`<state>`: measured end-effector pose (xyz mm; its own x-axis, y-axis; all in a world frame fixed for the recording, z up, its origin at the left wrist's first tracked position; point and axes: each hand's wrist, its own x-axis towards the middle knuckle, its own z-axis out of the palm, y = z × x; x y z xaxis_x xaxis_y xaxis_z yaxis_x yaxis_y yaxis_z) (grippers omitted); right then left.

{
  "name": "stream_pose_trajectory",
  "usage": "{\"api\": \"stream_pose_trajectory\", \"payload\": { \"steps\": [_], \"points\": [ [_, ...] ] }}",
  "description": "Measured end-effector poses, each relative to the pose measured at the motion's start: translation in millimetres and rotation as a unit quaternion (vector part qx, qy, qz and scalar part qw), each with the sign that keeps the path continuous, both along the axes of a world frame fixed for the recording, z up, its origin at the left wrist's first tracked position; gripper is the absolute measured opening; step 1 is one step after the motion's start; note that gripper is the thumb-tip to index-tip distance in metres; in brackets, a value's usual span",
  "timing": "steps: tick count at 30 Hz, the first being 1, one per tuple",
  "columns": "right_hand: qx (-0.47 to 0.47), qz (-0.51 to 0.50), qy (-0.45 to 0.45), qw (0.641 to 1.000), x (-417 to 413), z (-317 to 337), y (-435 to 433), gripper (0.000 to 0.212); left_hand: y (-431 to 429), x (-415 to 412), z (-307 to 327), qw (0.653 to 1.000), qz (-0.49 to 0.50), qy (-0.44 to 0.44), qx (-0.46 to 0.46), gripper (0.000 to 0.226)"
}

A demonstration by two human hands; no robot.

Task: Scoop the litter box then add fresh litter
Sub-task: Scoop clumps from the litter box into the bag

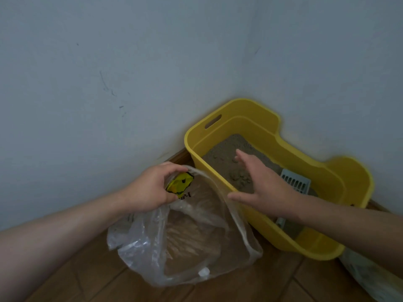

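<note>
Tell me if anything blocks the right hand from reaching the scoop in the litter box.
Nothing visible does. The right hand is open above the litter, and the grey slotted scoop lies uncovered in the yellow litter box, directly beneath that hand's wrist.

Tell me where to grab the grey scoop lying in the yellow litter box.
Take the scoop by its handle, the narrow grey end showing below the right forearm near the litter box front wall. Its slotted head lies on the litter, pointing away, so the right hand best comes down from above.
</note>
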<state>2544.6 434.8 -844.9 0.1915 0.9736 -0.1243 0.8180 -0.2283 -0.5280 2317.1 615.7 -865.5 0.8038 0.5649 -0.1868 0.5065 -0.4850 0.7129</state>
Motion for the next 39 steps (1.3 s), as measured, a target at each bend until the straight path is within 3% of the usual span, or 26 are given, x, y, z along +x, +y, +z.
{"api": "stream_pose_trajectory", "payload": {
  "steps": [7,13,25,31,39],
  "points": [
    [-0.091,-0.149,-0.016,0.985,44,-38,-19,0.086,-2,16,-1,1.000,-0.010,-0.003,-0.015,0.075],
    [-0.122,-0.213,-0.033,0.969,54,-59,-21,0.072,-2,33,-7,0.998,-0.021,-0.028,-0.048,0.071],
    [-0.195,-0.369,0.055,0.907,54,-97,-48,0.065,-2,58,-21,0.994,-0.039,-0.094,-0.033,0.069],
    [-0.254,-0.354,0.089,0.896,60,-99,-40,0.056,-4,63,-20,0.994,-0.035,-0.095,-0.036,0.065],
    [-0.351,-0.272,0.046,0.895,55,-104,-38,0.064,-3,65,-22,0.994,-0.042,-0.093,-0.022,0.065]
  ]
}}
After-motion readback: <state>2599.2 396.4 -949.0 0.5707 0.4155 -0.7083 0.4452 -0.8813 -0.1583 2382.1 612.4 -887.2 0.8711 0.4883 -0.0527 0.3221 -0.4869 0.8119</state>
